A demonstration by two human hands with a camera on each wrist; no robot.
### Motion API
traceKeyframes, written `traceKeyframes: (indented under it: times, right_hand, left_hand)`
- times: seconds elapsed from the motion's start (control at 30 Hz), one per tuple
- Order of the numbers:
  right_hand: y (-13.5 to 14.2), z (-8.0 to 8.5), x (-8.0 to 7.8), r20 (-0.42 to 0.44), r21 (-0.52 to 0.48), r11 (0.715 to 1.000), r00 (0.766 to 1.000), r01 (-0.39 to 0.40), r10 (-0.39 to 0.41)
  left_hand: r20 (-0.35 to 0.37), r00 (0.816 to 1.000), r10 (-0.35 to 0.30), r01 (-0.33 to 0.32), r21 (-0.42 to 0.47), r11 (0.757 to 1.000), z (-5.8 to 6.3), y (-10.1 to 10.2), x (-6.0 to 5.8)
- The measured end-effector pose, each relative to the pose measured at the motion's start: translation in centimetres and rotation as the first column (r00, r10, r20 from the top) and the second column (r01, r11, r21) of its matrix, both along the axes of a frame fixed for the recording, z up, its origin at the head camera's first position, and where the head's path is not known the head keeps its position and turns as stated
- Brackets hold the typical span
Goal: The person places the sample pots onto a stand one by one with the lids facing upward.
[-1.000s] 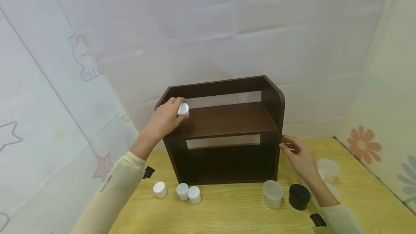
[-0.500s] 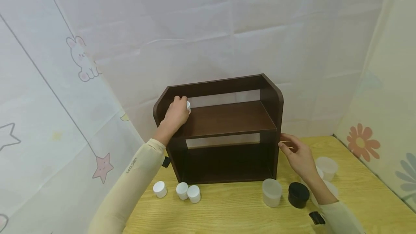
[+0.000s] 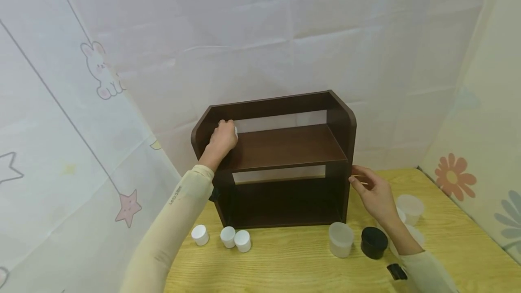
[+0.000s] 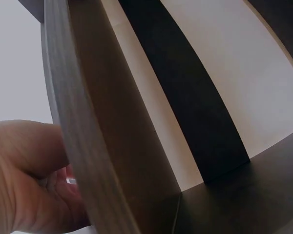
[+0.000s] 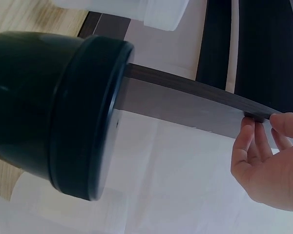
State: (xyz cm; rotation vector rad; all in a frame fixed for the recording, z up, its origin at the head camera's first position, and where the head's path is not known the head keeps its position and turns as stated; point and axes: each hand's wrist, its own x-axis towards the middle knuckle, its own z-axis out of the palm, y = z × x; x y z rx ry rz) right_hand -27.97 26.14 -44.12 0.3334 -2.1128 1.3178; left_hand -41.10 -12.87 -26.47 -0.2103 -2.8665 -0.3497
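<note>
Apparently placing a mostly hidden white container (image 3: 236,133), gripped in the left hand (image 3: 223,137), high at the left end of the dark shelf unit (image 3: 285,146); pinching its right edge with the right hand (image 3: 376,196). Probably calls for seating squarely before letting go. Standing on a yellow wood-grain table (image 3: 285,261), near a pale far wall (image 3: 260,35).

White jar (image 3: 236,133), mostly hidden, upper left in brown shelf (image 3: 289,146)

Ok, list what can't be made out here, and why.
White jar: head view, mostly behind the left hand.
Left fingertips: left wrist view, behind the shelf.
Clear tub: head view, partly behind the right forearm.
Black tub: right wrist view, cut off by the left edge.
Sleeve print: head view, too small to read surely.
</note>
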Motion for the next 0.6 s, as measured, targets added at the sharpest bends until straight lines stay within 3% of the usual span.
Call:
traceKeyframes:
  times: [0.17,0.27,0.43,0.6]
  right_hand:
    - [-0.1,0.1,0.2,0.012,0.006,1.000,1.000,0.002,-0.002]
    - [0.0,0.0,0.1,0.010,0.011,1.000,1.000,0.007,-0.007]
    - [0.2,-0.6,-0.3,0.004,0.016,1.000,1.000,0.012,-0.012]
    - [0.5,-0.9,-0.4,0.033,-0.003,1.000,0.999,0.012,-0.011]
  left_hand:
    - [0.022,1.000,0.015,-0.016,0.045,0.999,-0.4,0.0,0.1]
    - [0.005,1.000,-0.009,0.008,0.066,0.998,-0.2,0.2,1.1]
    - [-0.071,0.993,-0.094,0.099,0.076,0.992,0.7,0.7,4.7]
    - [-0.178,0.965,-0.193,0.211,0.085,0.974,1.8,1.2,9.2]
